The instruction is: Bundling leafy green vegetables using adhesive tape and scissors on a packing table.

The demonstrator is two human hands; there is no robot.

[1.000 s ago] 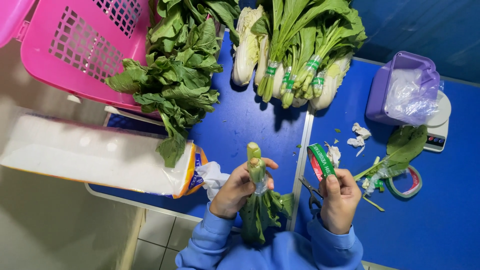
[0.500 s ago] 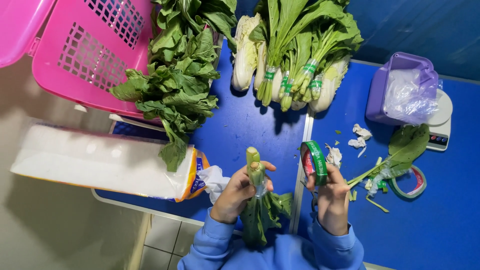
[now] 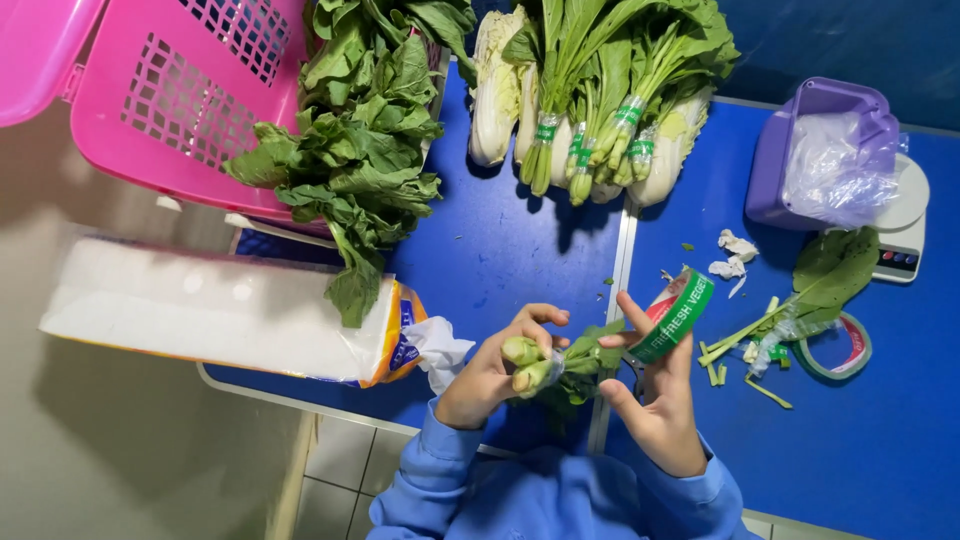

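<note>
The left hand [image 3: 490, 375] is clamping a small bunch of pale-stemmed leafy greens [image 3: 545, 368] steady while, at its three o'clock, the right hand [image 3: 655, 400] is gripping a green printed tape roll [image 3: 678, 315] against them.

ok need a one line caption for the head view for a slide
Left hand grips a small bunch of greens while right hand holds a green tape roll over a blue table.

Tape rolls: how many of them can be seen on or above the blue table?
2. One green tape roll is in the right hand. One tape roll lies flat on the table beside leaf scraps, partly covered.
</note>
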